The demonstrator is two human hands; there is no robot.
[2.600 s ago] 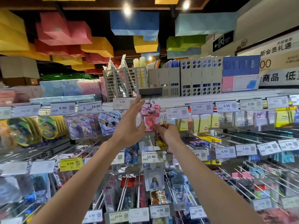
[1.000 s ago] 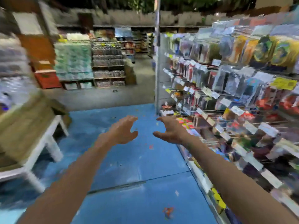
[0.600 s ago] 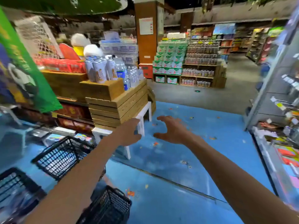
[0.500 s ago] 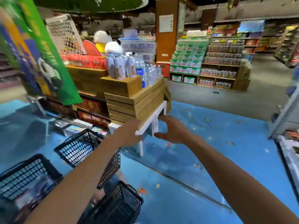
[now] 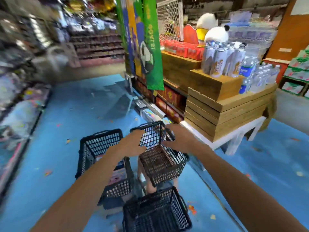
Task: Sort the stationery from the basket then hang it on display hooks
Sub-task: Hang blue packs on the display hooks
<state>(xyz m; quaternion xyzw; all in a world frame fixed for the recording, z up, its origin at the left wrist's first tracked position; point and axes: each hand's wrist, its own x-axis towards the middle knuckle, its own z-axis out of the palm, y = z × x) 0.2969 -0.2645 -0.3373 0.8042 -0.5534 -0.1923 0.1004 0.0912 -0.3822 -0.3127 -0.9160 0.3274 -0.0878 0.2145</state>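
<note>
Since half a second ago our view has swung further down and to the left, so the three black mesh baskets that sat at the lower edge now lie right under our arms. Both hands have dropped from mid-air to just over them.

Our left hand [image 5: 133, 145] and right hand [image 5: 179, 139] hover either side of the tilted middle basket [image 5: 167, 171]. The fingers are loosely spread and hold nothing. We cannot tell whether the fingertips already touch its rim, and the basket looks nearly bare inside.

The stationery we can make out is a bunch of pink-and-white packets [image 5: 117, 177] lying in the left basket [image 5: 98, 144], partly hidden by our left forearm. The nearest basket [image 5: 150, 215] is too dark to read. All three stand on the blue floor [image 5: 66, 114], near the wooden crates [image 5: 217, 108]. No display hooks show clearly, and the shelving at the left is blurred.

We judge this to be the fetch step: empty hands, back for the next item. The next move calls for picking the basket that holds stock, pinching one packet near its top, then turning back to the hooks.
</note>
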